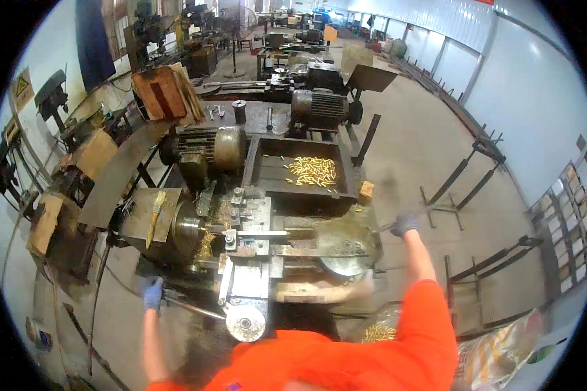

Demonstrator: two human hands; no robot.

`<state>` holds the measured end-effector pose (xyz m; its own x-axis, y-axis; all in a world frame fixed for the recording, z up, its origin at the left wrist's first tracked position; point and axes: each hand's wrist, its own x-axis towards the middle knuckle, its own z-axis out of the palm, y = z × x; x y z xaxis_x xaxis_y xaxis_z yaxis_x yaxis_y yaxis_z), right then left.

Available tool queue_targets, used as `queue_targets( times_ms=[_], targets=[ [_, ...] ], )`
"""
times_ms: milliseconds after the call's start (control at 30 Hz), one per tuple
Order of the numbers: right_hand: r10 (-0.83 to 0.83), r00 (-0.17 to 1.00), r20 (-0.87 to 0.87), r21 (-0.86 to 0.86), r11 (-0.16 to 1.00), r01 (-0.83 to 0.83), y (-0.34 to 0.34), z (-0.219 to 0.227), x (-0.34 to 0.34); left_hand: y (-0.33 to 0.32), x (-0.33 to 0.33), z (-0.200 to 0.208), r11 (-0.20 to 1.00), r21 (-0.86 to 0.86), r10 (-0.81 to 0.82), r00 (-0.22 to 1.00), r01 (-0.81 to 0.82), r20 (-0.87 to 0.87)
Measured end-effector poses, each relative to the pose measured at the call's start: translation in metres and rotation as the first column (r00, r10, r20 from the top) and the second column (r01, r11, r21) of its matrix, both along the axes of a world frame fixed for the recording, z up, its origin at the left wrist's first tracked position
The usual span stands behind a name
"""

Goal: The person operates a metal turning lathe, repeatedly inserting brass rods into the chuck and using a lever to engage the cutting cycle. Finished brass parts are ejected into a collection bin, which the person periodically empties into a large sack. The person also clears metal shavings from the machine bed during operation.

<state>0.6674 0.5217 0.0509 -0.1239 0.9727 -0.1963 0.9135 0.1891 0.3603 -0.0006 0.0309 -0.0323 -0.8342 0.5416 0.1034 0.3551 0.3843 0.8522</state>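
Observation:
My left hand [152, 293], in a blue-grey glove, is closed round the end of a long metal lever [195, 308]. That lever runs to a round metal hub [245, 323] at the front of a small lathe. My right hand [406, 224], in a dark grey glove, is closed on a short handle [386, 228] beside the lathe's right end, next to a round oily plate [347, 246]. Between the hands lies the lathe's tool slide [249, 277], with clamped bars on it. Brass-coloured shavings [206, 246] cling near the chuck [188, 233].
Behind the slide, a dark metal tray [254, 173] holds many small brass pieces [313, 171]. A brush [154, 218] lies on the headstock cover. Motors [209, 146] stand behind. More brass pieces [378, 333] sit low by my right arm, near a printed sack [499, 352]. Metal stands [463, 176] are at right.

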Motion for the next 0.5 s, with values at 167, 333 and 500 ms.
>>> queue_targets(
  times_ms=[167,333,500],
  targets=[
    [-0.188,0.981,-0.042,0.049,0.981,0.190,-0.063,0.035,0.027,0.038,0.014,0.018,0.970,-0.076,0.239,0.965,-0.232,0.108],
    [-0.307,0.950,-0.055,-0.065,0.951,0.303,-0.082,0.018,0.059,0.035,0.001,0.006,0.973,0.079,0.218,0.976,-0.216,-0.023],
    [-0.282,0.959,0.033,-0.093,0.954,0.284,-0.121,-0.016,0.155,0.022,0.000,0.004,0.964,0.147,0.209,0.974,-0.220,0.092]
  ],
)
